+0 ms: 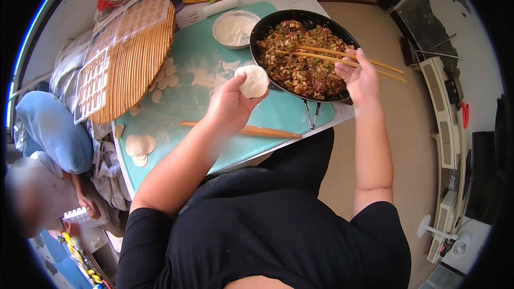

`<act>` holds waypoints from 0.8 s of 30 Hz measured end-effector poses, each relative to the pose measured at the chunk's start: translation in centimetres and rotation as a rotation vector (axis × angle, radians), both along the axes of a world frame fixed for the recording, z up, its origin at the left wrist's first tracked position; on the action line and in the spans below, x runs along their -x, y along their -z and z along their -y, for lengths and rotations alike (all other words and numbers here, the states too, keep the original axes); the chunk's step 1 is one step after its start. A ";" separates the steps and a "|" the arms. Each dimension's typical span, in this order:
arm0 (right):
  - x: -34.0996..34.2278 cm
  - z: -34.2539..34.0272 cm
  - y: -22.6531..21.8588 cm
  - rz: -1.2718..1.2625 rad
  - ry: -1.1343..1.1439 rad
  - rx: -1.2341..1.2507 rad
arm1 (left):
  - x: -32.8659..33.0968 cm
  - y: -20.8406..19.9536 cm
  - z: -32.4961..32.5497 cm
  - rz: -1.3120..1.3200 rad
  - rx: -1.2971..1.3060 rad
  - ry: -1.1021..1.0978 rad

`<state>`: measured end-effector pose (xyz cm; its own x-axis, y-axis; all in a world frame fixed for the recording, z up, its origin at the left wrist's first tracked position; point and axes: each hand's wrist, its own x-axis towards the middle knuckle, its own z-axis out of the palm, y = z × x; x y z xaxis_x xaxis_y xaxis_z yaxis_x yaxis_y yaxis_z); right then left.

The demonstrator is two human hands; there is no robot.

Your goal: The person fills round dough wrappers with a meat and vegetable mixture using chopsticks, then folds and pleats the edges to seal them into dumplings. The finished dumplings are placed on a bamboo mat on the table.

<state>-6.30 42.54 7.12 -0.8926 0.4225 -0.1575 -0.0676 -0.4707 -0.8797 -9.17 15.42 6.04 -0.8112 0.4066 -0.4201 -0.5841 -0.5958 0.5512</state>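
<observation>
A round, pale dumpling wrapper (254, 82) lies across the fingers of my left hand (231, 104), the thumb pressing its edge. My right hand (362, 78) grips a pair of wooden chopsticks (379, 66), whose tips reach into the chopped brown filling (300, 69). That filling heaps up in a black pan (257, 31) at the right end of the table. Below my left hand a wooden rolling pin (267, 131) rests on the green mat (198, 48); my forearm hides part of it.
Flour fills a metal bowl (235, 28) behind the pan. Stacked wrappers (141, 143) and small dough pieces (167, 76) lie on the left. A round reed tray (140, 48) carries clear plastic dumpling trays (92, 83). Another person (56, 192) sits at the far left.
</observation>
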 end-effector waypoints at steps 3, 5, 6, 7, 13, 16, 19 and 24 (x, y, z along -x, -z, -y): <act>-2.6 2.8 -2.4 -0.171 0.008 -0.210 | 0.4 -0.2 -1.3 -0.001 -0.065 -0.003; -3.9 5.2 -2.5 -0.378 0.004 -0.490 | 0.5 0.1 -1.6 -0.020 -0.109 0.012; -4.4 6.3 -2.2 -0.500 0.007 -0.659 | 0.5 0.0 -1.9 -0.027 -0.136 0.020; -4.7 7.1 -2.0 -0.622 0.011 -0.828 | 0.5 -0.1 -2.2 -0.035 -0.164 0.027; -6.2 9.3 -3.1 -0.832 -0.233 -1.526 | 0.4 -0.3 -2.9 -0.002 -0.255 0.059; -6.1 8.9 -3.7 -0.870 -0.207 -1.492 | 0.4 -0.3 -2.6 0.025 -0.242 0.034; -6.0 8.2 -4.7 -0.746 -0.257 -1.365 | 0.4 0.4 -2.3 0.038 -0.286 0.024; -5.9 6.8 -4.7 -0.631 -0.205 -1.141 | 0.2 0.6 -2.0 0.051 -0.266 0.032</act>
